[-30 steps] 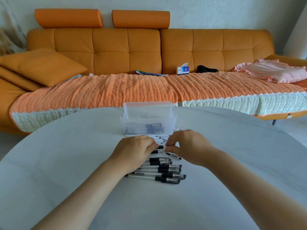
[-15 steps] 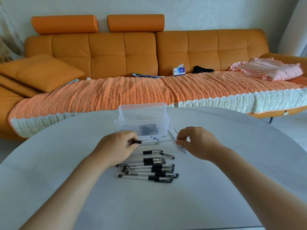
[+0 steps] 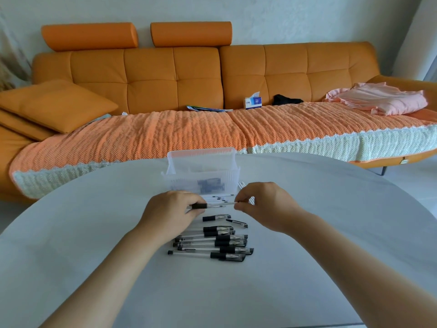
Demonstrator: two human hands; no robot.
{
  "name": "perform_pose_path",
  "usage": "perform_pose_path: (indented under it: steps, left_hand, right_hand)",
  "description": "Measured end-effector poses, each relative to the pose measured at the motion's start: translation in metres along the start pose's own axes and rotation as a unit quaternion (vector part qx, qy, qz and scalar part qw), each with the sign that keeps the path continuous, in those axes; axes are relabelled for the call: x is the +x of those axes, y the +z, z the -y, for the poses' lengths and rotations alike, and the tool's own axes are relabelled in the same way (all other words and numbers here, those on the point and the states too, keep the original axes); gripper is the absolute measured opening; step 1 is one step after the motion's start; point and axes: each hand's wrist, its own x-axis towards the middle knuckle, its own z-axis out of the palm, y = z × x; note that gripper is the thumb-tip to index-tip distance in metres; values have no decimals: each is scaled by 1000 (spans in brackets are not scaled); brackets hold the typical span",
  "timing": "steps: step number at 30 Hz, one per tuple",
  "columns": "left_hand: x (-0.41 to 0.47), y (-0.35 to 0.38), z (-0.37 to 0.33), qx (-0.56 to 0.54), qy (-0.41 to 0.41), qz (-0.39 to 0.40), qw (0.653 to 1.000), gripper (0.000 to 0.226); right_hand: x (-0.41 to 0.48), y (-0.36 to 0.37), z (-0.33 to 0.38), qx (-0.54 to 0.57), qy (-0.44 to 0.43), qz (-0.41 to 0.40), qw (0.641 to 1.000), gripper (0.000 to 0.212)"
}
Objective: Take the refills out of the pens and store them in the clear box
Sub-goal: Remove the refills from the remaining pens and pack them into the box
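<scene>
Left hand [image 3: 172,215]: fingers curled round the black grip end of a pen [image 3: 216,204], which lies level just in front of the clear box [image 3: 184,185]. Right hand [image 3: 267,204]: thumb and forefinger pinch the pen's pale far end. Barrel or bare refill there, cannot tell. Both hands are closed on this one pen and hold nothing else.

Step, as judged: pulling the pen apart to free its refill. To do it well, keep the left hand firm on the black grip. Draw the right hand straight along the pen's own line with no bend, since a thin refill would likely flex or kink. Work low over the table [image 3: 82,233] so any small part that drops stays close.

In front of the box, nearer the person: a row of pens [image 3: 212,245], not yet opened. Two loose black pieces [image 3: 216,217] lie between the row and the held pen. Inside the box: dark shapes, blurred by the wall. At the box's right front corner: pale thin sticks [image 3: 241,185], too small to identify.
</scene>
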Motion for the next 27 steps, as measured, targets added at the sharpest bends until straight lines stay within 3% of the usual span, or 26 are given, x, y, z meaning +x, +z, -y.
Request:
perform_pose_path:
  steps: [6, 9, 13, 19, 23, 27]
  left_hand:
    - [0, 0, 2, 49, 19, -1, 999, 17]
    - [1, 3, -9, 46, 50, -18, 998, 15]
    - [10, 7, -29, 20, 108, -44, 993, 16]
    - [33, 26, -52, -46, 105, -71, 991, 37]
    - [50, 46, -63, -69, 90, -24, 993, 38]
    - [58, 61, -78, -64, 107, 86, 988, 35]
  right_hand:
    - [0, -19, -12, -112, 73, 25, 991, 15]
    - [-4, -22, -13, -60, 65, -8, 996, 16]
    - [-10, -17, -4, -52, 21, 37, 998, 18]
    - [-13, -29, -25, -53, 91, 28, 994, 13]
    - [-13, -38, -58, -90, 194, -1, 977, 13]
    - [-10, -31, -76, -72, 244, -12, 967, 12]
